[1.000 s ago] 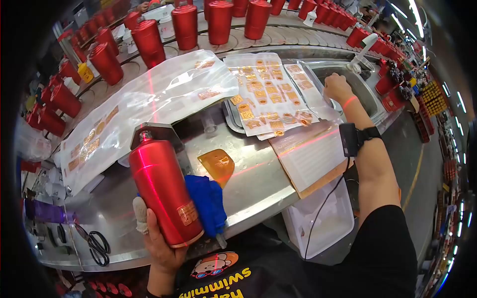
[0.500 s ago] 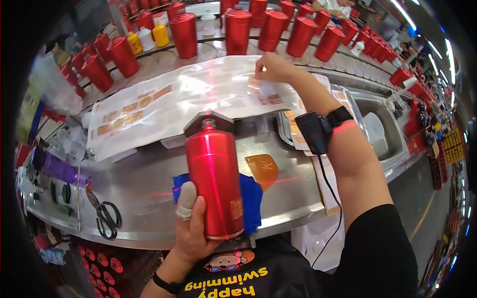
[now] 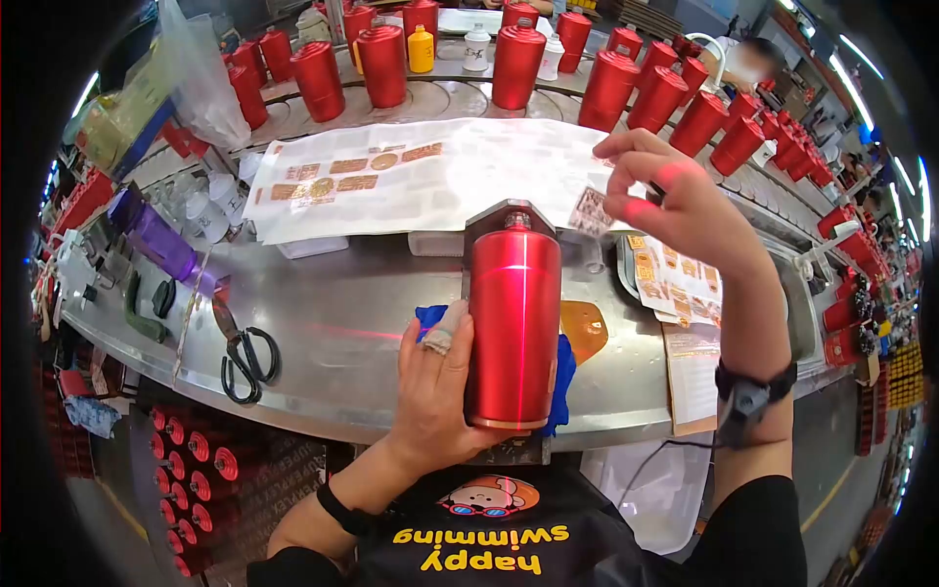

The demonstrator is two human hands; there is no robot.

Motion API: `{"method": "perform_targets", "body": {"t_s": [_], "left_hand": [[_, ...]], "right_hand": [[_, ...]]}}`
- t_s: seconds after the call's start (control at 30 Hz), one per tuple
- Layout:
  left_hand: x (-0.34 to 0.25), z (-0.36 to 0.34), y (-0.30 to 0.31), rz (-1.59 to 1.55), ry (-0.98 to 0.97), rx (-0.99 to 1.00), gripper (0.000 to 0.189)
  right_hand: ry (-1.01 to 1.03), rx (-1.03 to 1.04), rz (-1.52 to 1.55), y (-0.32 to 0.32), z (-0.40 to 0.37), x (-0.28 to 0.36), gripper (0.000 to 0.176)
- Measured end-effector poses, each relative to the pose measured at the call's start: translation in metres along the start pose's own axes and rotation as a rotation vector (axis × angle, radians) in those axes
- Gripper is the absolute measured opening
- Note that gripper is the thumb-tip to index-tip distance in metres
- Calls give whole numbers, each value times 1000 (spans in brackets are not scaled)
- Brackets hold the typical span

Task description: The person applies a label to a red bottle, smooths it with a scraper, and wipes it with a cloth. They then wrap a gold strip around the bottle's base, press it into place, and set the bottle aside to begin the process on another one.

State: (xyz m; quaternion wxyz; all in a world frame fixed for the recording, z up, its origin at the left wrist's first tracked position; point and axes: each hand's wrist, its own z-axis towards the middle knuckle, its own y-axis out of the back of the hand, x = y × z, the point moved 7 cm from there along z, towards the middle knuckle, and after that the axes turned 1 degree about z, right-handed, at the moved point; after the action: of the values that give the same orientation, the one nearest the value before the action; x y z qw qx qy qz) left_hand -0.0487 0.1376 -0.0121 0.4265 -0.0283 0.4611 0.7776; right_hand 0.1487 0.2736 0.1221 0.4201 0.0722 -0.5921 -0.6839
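Left hand (image 3: 435,391) is wrapped round the lower half of the red bottle (image 3: 514,323), fingers curled on its left side, one of them taped at the tip, and the bottle stands upright on the near edge of the steel table (image 3: 323,323), dead centre. That body looks like stiff, glossy metal, probably slick and with some weight, so a full-palm grip low down seems the safe hold. Right hand (image 3: 675,201) is raised just right of the bottle's cap, thumb and forefinger pinched on a small sticker (image 3: 590,210), the other fingers loosely spread. The sticker looks paper-thin, light and floppy, best taken by its edge. Behind the bottle lies a blue cloth (image 3: 559,377) with an orange scraper (image 3: 587,328) beside it. Further back a big sheet of stickers (image 3: 430,176) is spread out. Scissors (image 3: 245,357) lie to the left, and a row of red bottles (image 3: 518,64) lines the far side.
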Motion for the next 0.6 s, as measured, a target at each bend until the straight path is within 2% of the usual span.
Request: {"method": "perform_targets", "body": {"t_s": [0.1, 0.2, 0.3, 0.4, 0.5, 0.6], "left_hand": [[-5, 1, 0, 84, -12, 22, 113], [-5, -1, 0, 56, -18, 26, 111], [4, -1, 2, -175, 15, 138, 111], [22, 9, 3, -587, 122, 107, 110], [33, 39, -5, -571, 324, 87, 106], [42, 54, -23, -652, 382, 19, 95]], "right_hand": [[46, 48, 141, -3, -17, 43, 9], [-48, 75, 243, -39, -21, 48, 11], [3, 11, 240, -65, -25, 38, 15], [-59, -48, 234, -70, -31, 40, 15], [-88, -94, 279, -74, -31, 41, 14], [-7, -187, 193, -78, -32, 42, 15]]}}
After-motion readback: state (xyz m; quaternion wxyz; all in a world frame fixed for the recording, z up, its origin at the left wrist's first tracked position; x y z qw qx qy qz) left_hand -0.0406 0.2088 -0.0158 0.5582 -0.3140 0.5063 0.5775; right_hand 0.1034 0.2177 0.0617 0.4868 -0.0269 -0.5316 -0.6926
